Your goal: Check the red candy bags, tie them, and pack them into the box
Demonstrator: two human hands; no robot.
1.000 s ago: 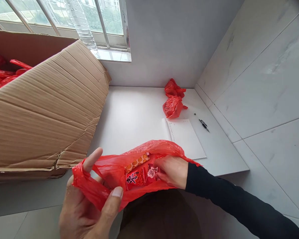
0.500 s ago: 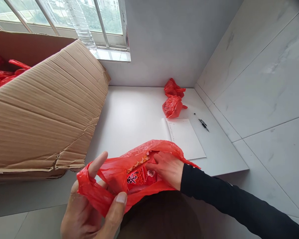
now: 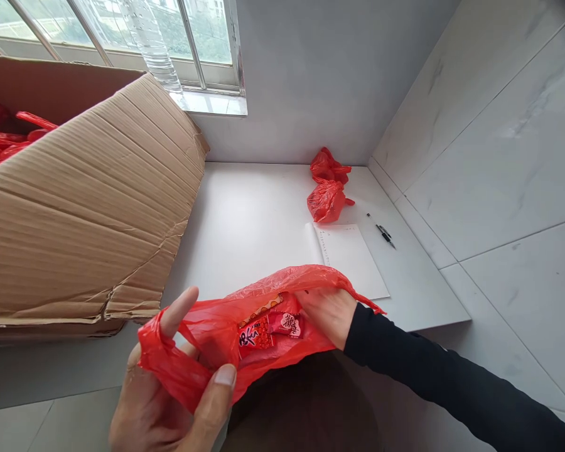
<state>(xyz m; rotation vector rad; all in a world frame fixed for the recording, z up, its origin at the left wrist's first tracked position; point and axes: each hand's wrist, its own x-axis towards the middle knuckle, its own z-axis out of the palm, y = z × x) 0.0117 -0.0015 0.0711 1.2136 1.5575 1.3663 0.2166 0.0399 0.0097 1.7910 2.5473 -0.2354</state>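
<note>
A red plastic bag [image 3: 282,279] is spread wide in front of me, its mouth facing up. My left hand [image 3: 169,389] holds its left side, with a handle looped round a finger and the thumb on the rim. Inside lie small red packets [image 3: 257,334], a pink-red wrapped piece [image 3: 289,324] and a narrow orange-patterned packet [image 3: 263,309]. My right hand [image 3: 329,312] reaches into the right part of the bag; its fingers are hidden behind the red plastic, so what they touch cannot be seen.
A large cardboard box [image 3: 89,207] holding red bags stands at the left. Two tied red bags [image 3: 327,201] sit near the wall, behind an open notebook [image 3: 353,257]. A black pen [image 3: 385,236] lies right of it. A window is at the upper left.
My right hand has moved right, away from the packets, and its fingers have gone out of sight in the bag. The pink-red piece now shows fully. My left hand has shifted slightly left.
</note>
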